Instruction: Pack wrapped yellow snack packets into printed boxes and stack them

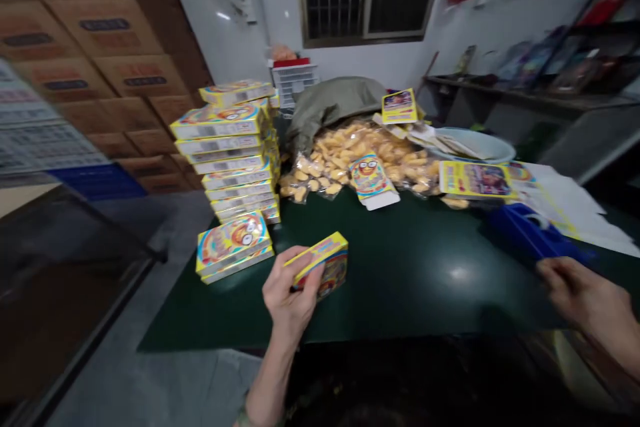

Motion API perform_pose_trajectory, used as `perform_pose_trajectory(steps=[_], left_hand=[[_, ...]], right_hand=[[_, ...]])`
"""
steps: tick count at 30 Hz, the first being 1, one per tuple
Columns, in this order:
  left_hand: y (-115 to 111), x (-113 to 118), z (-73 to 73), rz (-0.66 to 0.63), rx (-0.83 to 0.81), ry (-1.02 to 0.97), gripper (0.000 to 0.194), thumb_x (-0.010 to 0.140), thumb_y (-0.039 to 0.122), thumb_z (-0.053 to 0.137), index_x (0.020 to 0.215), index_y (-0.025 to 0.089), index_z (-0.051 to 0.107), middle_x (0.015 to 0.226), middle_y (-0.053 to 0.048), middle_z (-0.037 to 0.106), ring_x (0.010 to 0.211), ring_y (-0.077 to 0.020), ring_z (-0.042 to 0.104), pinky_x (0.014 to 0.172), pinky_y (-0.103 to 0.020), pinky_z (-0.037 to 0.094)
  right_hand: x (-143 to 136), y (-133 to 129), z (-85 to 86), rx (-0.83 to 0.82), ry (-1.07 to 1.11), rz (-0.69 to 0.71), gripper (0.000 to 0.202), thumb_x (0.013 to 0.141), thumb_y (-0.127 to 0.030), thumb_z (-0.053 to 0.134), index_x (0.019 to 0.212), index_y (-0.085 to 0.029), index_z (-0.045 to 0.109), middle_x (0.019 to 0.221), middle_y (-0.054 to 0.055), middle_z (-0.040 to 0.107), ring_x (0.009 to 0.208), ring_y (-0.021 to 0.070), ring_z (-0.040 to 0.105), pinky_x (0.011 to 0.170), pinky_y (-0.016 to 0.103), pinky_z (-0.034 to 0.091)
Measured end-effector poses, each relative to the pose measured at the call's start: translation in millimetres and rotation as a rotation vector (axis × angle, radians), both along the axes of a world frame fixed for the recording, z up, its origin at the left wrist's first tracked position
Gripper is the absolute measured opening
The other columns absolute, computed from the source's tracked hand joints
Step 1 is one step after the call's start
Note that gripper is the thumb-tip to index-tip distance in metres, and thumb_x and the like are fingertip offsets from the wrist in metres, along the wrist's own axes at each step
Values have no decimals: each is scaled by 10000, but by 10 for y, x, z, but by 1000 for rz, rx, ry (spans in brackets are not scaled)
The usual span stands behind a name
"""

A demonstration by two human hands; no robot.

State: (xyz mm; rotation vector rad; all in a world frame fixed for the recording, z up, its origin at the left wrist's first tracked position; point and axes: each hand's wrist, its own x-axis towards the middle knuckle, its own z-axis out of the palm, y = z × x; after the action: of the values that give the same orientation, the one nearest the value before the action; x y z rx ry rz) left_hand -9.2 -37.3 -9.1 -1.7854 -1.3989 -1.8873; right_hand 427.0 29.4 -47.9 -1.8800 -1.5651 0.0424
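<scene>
My left hand (290, 293) is closed around a small yellow cardboard box (333, 268), held tilted on its edge just above the green table (410, 293). At the right, my right hand (583, 290) is closed, its fingers at the near end of a blue tape dispenser (537, 230). Whatever those fingers pinch is blurred. Left of my left hand lies a short pile of yellow boxes (235, 243) with a cartoon face on top. An open-flapped carton (371, 180) leans against the wrapped yellow snacks (350, 147).
A tall stack of yellow boxes (230, 153) stands at the table's left. The snacks spill from a grey-green sack (335, 100). Flat cartons (475, 179) and white sheets (580, 197) lie at the right, by a pale blue basin (493, 143). Brown cartons (115, 27) are piled left.
</scene>
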Motion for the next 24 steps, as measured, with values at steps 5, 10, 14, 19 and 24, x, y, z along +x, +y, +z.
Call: perform_pose_trajectory(steps=[5,10,14,19,24], left_hand=[[-79,107,16,69,14,-6,181,737,109,686,885,189,620,878,-33,642,759,-110,636,646,-217,521],[-109,153,7,87,2,-52,175,742,145,682,874,182,572,839,-28,634,755,-119,634,661,-227,520],[-124,175,-28,95,-11,-106,232,742,170,677,900,190,508,839,-25,639,736,-122,642,636,-220,520],[-134,163,-66,40,9,-98,237,746,155,672,911,193,507,861,-33,638,767,-119,645,660,-219,523],[-141,121,-85,-45,22,-87,242,745,127,673,921,193,521,897,-44,648,793,-123,651,668,-225,532]], right_hand=[[-1759,-438,648,94,454,518,361,811,-387,582,1160,-312,529,613,2,587,420,147,465,422,292,386],[-2852,-633,913,-142,1155,826,851,783,-271,626,1451,-274,98,609,-74,596,379,86,438,351,192,365],[-3047,-568,770,-255,1345,867,901,732,-265,673,1447,-218,126,579,-78,583,385,72,426,344,169,354],[-3066,-507,762,-338,1294,840,918,696,-315,697,1429,-169,164,571,-67,597,365,67,421,338,176,356],[-3105,-457,830,-435,1139,714,887,596,-394,745,1309,-114,298,486,-78,568,327,74,406,285,166,306]])
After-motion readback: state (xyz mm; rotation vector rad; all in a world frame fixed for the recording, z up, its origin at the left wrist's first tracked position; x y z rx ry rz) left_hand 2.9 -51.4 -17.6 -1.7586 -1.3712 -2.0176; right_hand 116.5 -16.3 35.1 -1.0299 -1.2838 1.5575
